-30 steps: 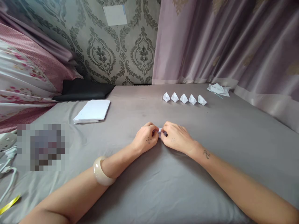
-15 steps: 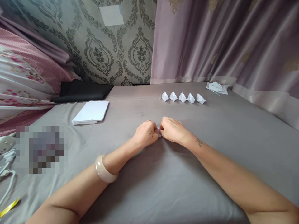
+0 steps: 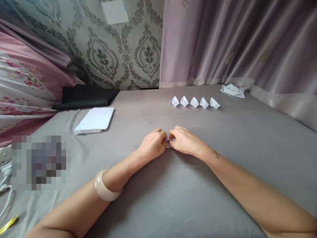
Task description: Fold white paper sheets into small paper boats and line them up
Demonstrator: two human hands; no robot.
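Both hands meet over the middle of the grey sheet, pinching a small piece of folded white paper between them. My left hand grips its left side with thumb and fingers together; a pale bangle sits on that wrist. My right hand pinches the right side. Most of the paper is hidden behind the fingers, so its shape cannot be made out. Beyond the hands stand several white paper boats in a row.
A stack of white paper lies at the left, with folded black cloth behind it. Loose white papers rest at the far right near the curtain. A yellow strip and white cables lie at the left edge.
The hands keep their grip on the folded paper and have shifted only slightly, with the fingers a little changed in pose. The camera view has moved slightly.
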